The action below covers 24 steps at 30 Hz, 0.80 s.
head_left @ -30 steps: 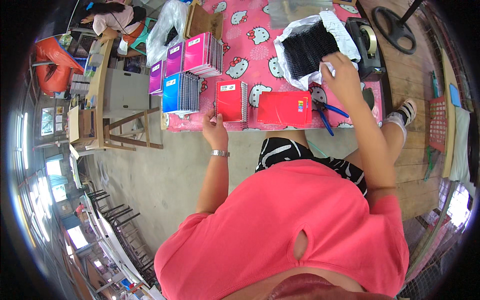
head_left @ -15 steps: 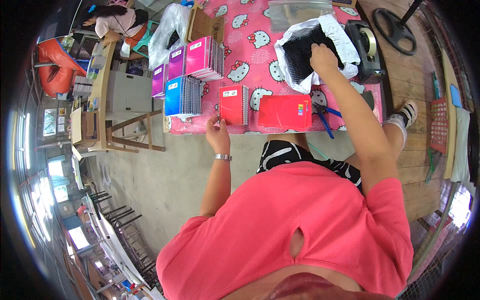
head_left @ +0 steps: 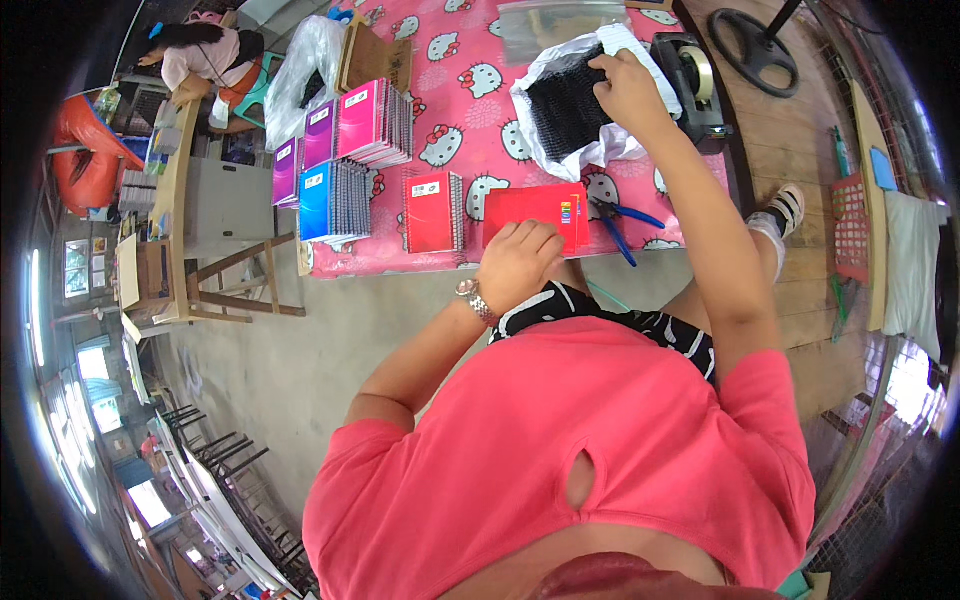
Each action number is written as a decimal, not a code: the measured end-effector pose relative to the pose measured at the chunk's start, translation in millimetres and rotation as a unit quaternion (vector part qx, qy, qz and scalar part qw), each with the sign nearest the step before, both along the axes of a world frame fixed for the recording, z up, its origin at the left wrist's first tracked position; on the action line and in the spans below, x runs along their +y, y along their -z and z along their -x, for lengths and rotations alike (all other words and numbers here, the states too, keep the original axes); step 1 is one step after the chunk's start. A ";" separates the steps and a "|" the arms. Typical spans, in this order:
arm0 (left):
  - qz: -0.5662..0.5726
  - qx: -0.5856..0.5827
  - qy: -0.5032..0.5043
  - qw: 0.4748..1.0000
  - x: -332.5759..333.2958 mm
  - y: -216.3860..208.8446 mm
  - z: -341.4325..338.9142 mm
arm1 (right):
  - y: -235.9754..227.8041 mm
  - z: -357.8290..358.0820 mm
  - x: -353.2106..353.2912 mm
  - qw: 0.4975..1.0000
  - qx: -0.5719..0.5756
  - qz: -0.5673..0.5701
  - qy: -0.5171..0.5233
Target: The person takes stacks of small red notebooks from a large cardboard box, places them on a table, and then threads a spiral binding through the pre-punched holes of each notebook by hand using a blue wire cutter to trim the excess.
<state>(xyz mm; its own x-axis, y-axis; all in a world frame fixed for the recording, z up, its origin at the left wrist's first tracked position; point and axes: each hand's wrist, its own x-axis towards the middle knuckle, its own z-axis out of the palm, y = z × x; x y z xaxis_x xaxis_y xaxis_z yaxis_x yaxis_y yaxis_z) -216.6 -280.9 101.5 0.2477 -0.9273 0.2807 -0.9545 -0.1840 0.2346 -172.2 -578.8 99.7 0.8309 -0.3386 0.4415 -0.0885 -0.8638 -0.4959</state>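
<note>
My left hand (head_left: 520, 264) is at the table's near edge, fingers bent together over the near side of some flat red notebooks (head_left: 535, 205); its fingertips are hidden. To its left stands a stack of red spiral notebooks (head_left: 432, 212). My right hand (head_left: 630, 92) is at the right part of a heap of black binding coils (head_left: 570, 108) lying in crumpled white wrapping (head_left: 530, 140). Its fingers are curled at the coils, and what lies between them is too small to tell. Blue-handled pliers (head_left: 622, 230) rest right of the flat notebooks.
Blue (head_left: 330, 203), purple (head_left: 318, 135) and pink spiral notebooks (head_left: 372, 120) stand at the left, before a cardboard box (head_left: 378, 60) and a clear plastic bag (head_left: 300, 75). A black tape dispenser (head_left: 695, 95) is at the right edge. Another person (head_left: 210, 60) sits far left.
My left hand has left the red spiral stack and moved right to the flat red notebooks. My right hand has shifted toward the far right side of the coil heap. The view has shifted slightly.
</note>
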 end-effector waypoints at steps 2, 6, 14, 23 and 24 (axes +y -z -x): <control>-0.011 -0.014 0.008 1.000 1.3 2.2 -1.8 | -12.2 25.6 6.0 0.998 -0.024 -0.036 -0.034; -0.009 0.040 0.064 0.997 4.3 -10.6 -11.5 | -25.4 94.2 26.7 0.973 -0.041 -0.174 -0.146; 0.069 0.007 -0.056 0.996 -22.1 -27.4 -25.2 | -17.3 154.2 82.5 0.931 0.023 -0.310 -0.192; 0.085 0.017 -0.069 0.994 -20.2 -20.2 -22.0 | -13.9 144.5 94.4 0.972 -0.034 -0.184 -0.141; 0.085 0.017 -0.068 0.994 -20.6 -20.3 -21.8 | -13.2 144.3 95.3 0.965 -0.034 -0.215 -0.148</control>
